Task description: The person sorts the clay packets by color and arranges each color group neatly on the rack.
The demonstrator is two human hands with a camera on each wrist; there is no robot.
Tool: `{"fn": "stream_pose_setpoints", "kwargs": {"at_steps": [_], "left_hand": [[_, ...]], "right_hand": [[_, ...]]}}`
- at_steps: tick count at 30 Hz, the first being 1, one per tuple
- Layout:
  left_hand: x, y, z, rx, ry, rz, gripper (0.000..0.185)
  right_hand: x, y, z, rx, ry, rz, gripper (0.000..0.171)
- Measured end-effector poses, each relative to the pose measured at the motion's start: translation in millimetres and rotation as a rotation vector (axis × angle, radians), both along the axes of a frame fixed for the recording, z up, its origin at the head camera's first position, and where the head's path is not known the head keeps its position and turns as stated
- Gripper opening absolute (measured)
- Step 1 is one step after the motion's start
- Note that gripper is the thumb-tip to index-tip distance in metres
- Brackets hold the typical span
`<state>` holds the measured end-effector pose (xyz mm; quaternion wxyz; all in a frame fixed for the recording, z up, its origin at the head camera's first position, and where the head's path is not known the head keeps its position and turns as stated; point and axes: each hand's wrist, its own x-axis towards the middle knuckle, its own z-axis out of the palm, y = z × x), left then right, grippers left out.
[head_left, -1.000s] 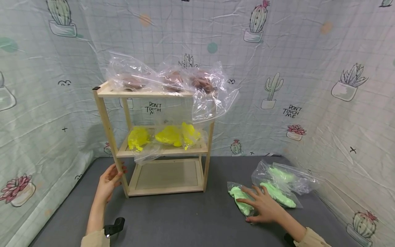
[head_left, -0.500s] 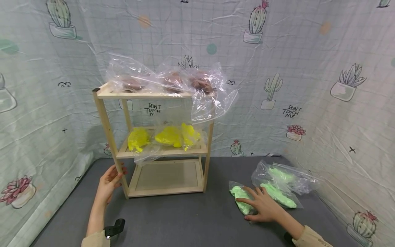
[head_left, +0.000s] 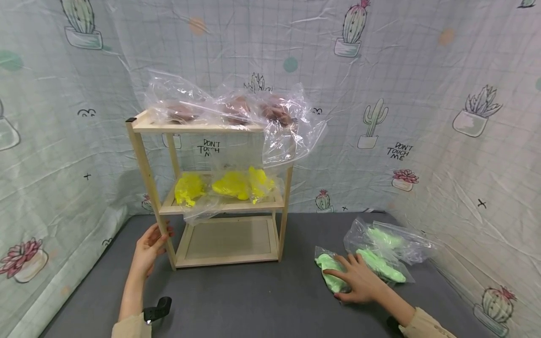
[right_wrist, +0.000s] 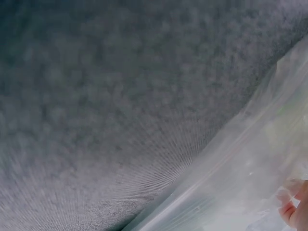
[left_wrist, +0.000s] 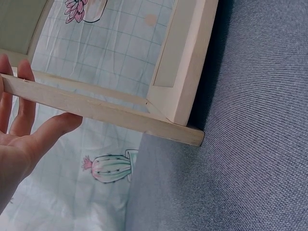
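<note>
A: Start at the left. What is the left hand point(head_left: 149, 248) doing?

B: Its fingers are nearly straight and lie along the front left post of the wooden shelf rack point(head_left: 145, 159), low down near the foot. The left wrist view shows the post point(left_wrist: 96, 108) crossing the fingers, thumb on the near side — touching rather than clasping.

A: How much room is there on that side?

B: A strip of grey cloth-covered table point(head_left: 236, 300) runs between the rack's foot and the cactus-print sheet point(head_left: 55, 155), which hangs close and slopes onto the surface.

A: And the rack itself?

B: Bags with brown contents point(head_left: 236, 110) sit on top, one hanging over the right edge. Yellow bags point(head_left: 228, 185) lie on the middle shelf, plastic drooping past its front lip. The bottom shelf point(head_left: 230, 239) shows bare wood.

A: Then the right side?

B: Open grey table lies between the rack's right post and the right hand point(head_left: 359, 281). That hand rests on a clear bag of pale green stuff point(head_left: 331, 277), fingers curled round its near edge. The right wrist view shows only blurred plastic and a fingertip.

A: Anything beyond it?

B: Two more green bags point(head_left: 386, 251) lie just behind, touching or overlapping the first, near the right-hand sheet.
</note>
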<state>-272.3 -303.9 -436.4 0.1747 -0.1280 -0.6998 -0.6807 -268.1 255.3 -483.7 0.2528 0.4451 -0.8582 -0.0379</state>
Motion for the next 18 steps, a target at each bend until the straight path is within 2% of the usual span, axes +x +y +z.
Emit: {"fn": "stream_pose_setpoints", "kwargs": {"at_steps": [10,18], "left_hand": [[0.9,1,2.0,-0.021,-0.017,0.039,0.042],[1.3,2,1.5,-0.007,-0.016,0.027,0.040]], "right_hand": [[10.0,-13,6.8,-0.070,0.000,0.059,0.051],[19.1,-33,16.0,-0.096,-0.008,0.114,0.052]]}}
